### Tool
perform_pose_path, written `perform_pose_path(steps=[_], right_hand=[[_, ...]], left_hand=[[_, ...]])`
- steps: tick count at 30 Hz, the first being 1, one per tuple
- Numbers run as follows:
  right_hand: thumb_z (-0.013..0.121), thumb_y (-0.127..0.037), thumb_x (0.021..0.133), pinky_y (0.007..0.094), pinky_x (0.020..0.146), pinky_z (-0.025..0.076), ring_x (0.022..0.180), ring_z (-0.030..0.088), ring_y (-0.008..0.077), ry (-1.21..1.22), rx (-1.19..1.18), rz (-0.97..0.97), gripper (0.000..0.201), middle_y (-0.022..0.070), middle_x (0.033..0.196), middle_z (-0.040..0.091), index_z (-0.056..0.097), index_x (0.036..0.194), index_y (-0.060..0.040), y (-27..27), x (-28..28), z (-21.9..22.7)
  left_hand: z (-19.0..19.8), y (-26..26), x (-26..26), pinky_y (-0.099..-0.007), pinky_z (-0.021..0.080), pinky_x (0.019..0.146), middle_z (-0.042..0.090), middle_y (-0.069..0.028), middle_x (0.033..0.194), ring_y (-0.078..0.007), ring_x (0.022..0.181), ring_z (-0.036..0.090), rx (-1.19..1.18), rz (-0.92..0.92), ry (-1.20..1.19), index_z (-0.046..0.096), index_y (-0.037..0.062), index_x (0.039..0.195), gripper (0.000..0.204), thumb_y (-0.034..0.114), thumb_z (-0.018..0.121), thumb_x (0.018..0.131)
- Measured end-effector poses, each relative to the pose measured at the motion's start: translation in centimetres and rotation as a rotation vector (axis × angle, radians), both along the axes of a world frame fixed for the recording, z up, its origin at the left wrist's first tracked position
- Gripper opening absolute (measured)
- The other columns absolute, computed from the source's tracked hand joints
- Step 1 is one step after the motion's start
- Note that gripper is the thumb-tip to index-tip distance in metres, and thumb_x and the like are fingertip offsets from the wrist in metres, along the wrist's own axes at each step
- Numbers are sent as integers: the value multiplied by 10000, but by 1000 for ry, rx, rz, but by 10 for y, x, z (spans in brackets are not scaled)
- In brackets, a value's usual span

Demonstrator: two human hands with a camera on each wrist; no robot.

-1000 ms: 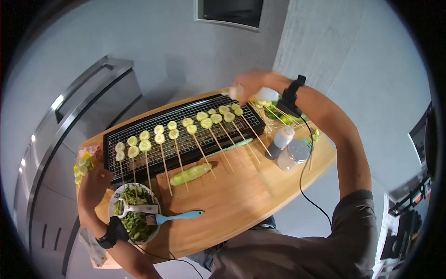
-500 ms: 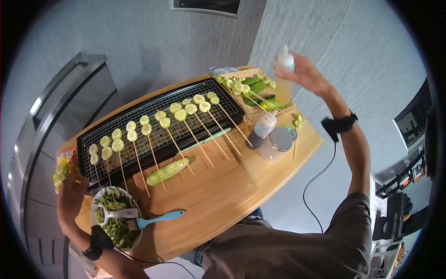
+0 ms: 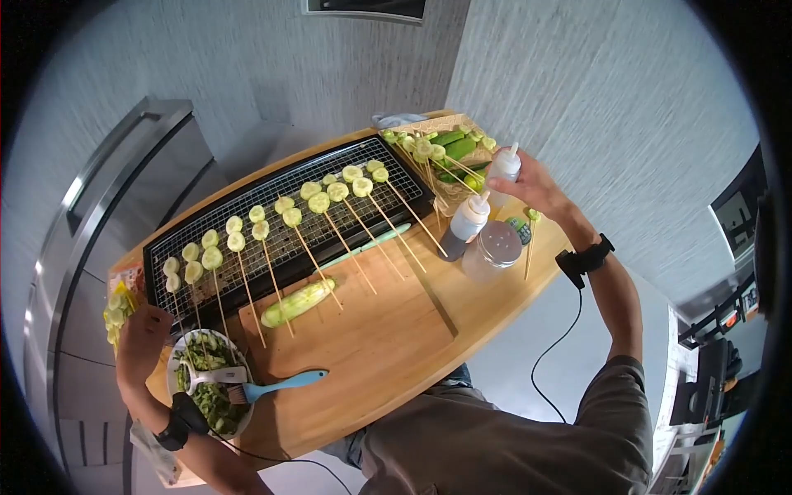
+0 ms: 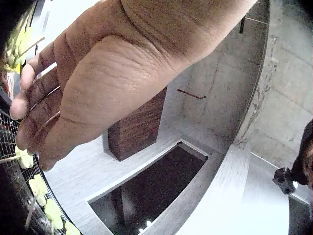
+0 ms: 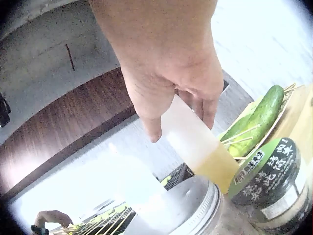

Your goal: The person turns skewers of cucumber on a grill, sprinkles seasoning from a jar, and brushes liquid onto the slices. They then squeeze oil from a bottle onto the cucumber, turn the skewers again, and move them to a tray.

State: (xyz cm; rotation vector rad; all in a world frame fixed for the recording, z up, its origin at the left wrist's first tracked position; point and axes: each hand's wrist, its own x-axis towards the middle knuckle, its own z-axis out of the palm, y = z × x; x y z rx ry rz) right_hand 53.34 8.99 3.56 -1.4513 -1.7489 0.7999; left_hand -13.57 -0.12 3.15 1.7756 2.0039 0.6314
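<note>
My right hand (image 3: 535,186) grips a squeeze bottle (image 5: 195,142) of yellowish liquid, upright and nozzle up, low at the table's right side. Just in front of it stand a second squeeze bottle (image 3: 464,229) with dark sauce and a shaker jar (image 3: 493,250) with a holed metal lid. Over at the grill's left end, my left hand (image 3: 144,338) holds nothing, its fingers loosely extended in the left wrist view. Near those fingertips is a yellow packet (image 3: 118,309). Skewers of cucumber slices (image 3: 319,202) lie in a row across the wire grill (image 3: 272,177).
A bowl (image 3: 171,371) of chopped greens holds a white peeler (image 3: 219,376), with a blue brush (image 3: 289,382) at its rim. A peeled cucumber (image 3: 299,304) lies on the cutting board (image 3: 388,322). Whole cucumbers (image 3: 459,150) fill a basket at the back right. A dark-labelled jar (image 5: 266,178) stands nearby.
My right hand swung the squeeze bottle from over the grill's right end out to the right, then lowered it beside the sauce bottle. My left hand stayed near the grill's left end.
</note>
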Motion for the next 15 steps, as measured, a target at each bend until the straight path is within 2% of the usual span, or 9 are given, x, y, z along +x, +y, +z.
perform_pose_path(steps=[2,5,8,10,11,13,14,15], right_hand=[[783,-167,922,316,955,512,1060,613,129,8,-13,-3,415,22,1123,652,557,1246,-41,2,0,-9],[805,-197,906,324,967,518,1077,621,133,23,11,114,514,37,1171,659,550,1311,-11,5,7,-20],[802,-182,902,305,942,521,1069,615,124,-44,-105,114,480,37,1168,650,572,1289,-13,5,11,-21],[731,-28,930,293,964,519,1089,629,134,-40,-175,76,437,35,1173,660,543,1325,-38,2,10,-13],[731,-28,930,293,964,519,1089,629,134,-41,-177,86,437,35,1173,660,543,1325,-38,0,8,-7],[711,18,937,301,984,523,1130,629,140,63,-47,200,476,47,1239,647,532,1372,-57,-4,10,3],[715,-19,950,333,998,523,1165,621,145,-175,55,212,486,50,1290,632,532,1397,-68,9,30,5],[715,-19,950,333,998,523,1165,621,145,-175,52,230,486,50,1290,632,532,1397,-68,9,21,13]], left_hand=[[0,-1,-1,-335,519,646,706,-105,751,-193,684,697,-15,11,-17,692,-3,967,154,147,673,937],[0,-3,-4,-339,517,643,702,-102,735,-190,681,702,28,-25,-2,690,-3,956,152,146,669,940],[-2,-2,-6,-336,510,641,697,-105,729,-179,672,692,27,-10,-17,689,-3,947,160,156,669,945],[0,-4,-6,-334,507,639,694,-105,726,-178,670,690,45,-17,-31,687,-3,946,167,162,668,948],[1,-5,-5,-332,504,638,690,-106,723,-177,668,689,65,-29,-43,685,-3,945,174,169,667,951],[7,-7,-1,-330,506,642,688,-101,719,-175,671,691,48,-11,-3,683,-1,953,175,172,664,955],[10,-8,0,-327,508,645,686,-95,715,-173,675,692,32,-2,36,682,1,961,176,176,661,959],[11,-9,0,-327,508,645,686,-95,715,-173,675,692,27,16,35,682,1,961,176,176,661,959]])
